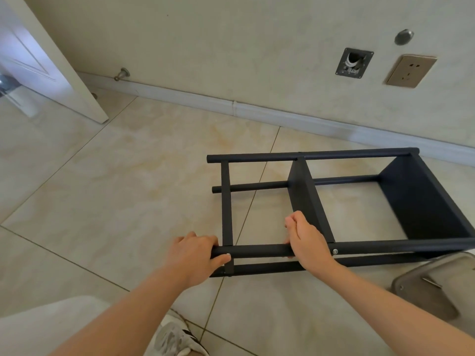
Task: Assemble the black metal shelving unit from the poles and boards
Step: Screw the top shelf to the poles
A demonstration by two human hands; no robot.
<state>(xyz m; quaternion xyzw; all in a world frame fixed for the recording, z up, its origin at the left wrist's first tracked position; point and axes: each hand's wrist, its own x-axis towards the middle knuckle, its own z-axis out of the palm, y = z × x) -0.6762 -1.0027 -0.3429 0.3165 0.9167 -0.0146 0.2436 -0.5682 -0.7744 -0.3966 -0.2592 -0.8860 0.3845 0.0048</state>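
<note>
The black metal shelving unit (359, 176) lies on its side on the tiled floor, its poles running left to right. Two black boards stand between the poles: a middle board (305, 199) and a right-hand board (421, 199). A thin crossbar (226, 201) joins the poles near their left ends. My left hand (198, 255) is wrapped around the left end of the nearest upper pole (262, 250). My right hand (305, 240) grips the same pole beside the middle board. A silver screw head (335, 251) shows on that pole just right of my right hand.
A wall with a baseboard runs behind the unit, bearing a socket (410, 70) and a cable outlet plate (354, 63). An open white door (51, 60) stands at the left. A grey lidded container (434, 283) sits at the lower right, touching the unit's near side. My shoe (177, 337) is below.
</note>
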